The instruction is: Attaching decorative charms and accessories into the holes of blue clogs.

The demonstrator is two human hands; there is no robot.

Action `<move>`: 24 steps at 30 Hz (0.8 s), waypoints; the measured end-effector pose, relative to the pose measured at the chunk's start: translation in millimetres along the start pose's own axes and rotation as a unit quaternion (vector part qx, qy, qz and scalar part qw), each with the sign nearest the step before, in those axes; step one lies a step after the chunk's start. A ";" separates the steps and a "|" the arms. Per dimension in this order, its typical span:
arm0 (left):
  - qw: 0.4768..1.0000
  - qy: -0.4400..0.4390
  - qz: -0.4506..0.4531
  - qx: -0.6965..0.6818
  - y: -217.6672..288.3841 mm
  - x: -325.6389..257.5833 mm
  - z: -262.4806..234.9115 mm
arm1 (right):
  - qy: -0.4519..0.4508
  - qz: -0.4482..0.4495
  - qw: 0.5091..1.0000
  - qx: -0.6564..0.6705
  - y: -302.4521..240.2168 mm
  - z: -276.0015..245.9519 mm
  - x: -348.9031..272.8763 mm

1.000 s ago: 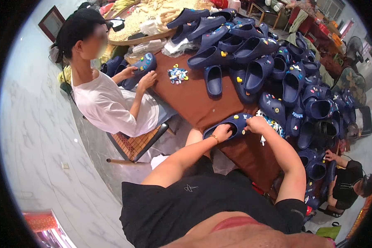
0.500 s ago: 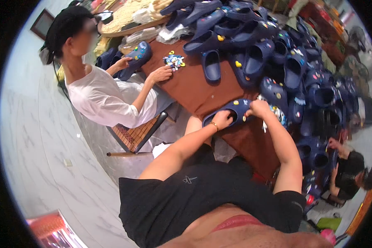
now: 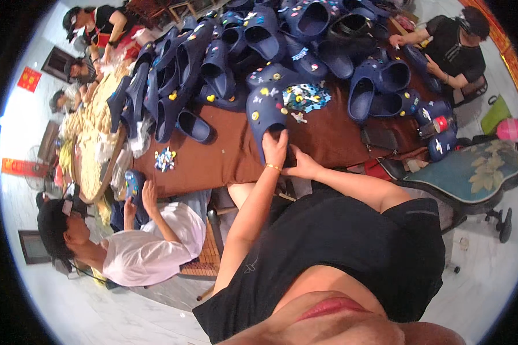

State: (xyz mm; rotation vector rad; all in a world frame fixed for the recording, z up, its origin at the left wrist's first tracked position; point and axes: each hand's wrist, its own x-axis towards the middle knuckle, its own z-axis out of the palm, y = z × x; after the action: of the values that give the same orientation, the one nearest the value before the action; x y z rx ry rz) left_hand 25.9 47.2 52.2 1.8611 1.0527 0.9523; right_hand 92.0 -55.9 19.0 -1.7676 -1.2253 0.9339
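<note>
A navy blue clog [image 3: 265, 109] dotted with small coloured charms lies lengthwise on the brown table cloth [image 3: 213, 167], its toe pointing away from me. My left hand [image 3: 275, 148], with a thin bracelet at the wrist, grips its heel end from above. My right hand [image 3: 303, 167] sits just beside it at the table edge, fingers curled onto the same heel. A loose heap of colourful charms [image 3: 306, 98] lies right of the clog.
A big pile of navy clogs [image 3: 242, 52] covers the table's far side. At left a person in a white shirt [image 3: 155, 241] holds another clog [image 3: 131, 185] near a small charm pile [image 3: 165, 159]. A person in black [image 3: 452, 43] sits upper right. A floral-cushioned chair [image 3: 472, 172] stands right.
My head has turned, so the whole scene has swung round in view. Both hands stay on the clog, now at its heel end, and the charm heap shows beside it.
</note>
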 end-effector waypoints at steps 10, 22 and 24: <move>0.920 -0.268 0.268 -0.100 118.9 -13.4 -3.7 | 0.389 0.004 0.909 0.148 -1.6 -107.9 41.4; 0.978 -0.197 0.066 0.013 -9.2 -4.2 -55.0 | 0.283 0.168 0.730 0.599 -4.9 -232.0 91.8; 0.984 -0.165 0.048 0.051 -19.7 13.9 -74.8 | 0.278 0.145 0.751 0.581 -0.4 -203.2 89.3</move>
State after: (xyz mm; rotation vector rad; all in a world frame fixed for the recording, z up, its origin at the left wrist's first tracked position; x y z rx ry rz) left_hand -40.3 86.1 69.1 2.0831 0.8289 0.6229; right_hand 295.2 -8.3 94.5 -1.0147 0.1295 0.9056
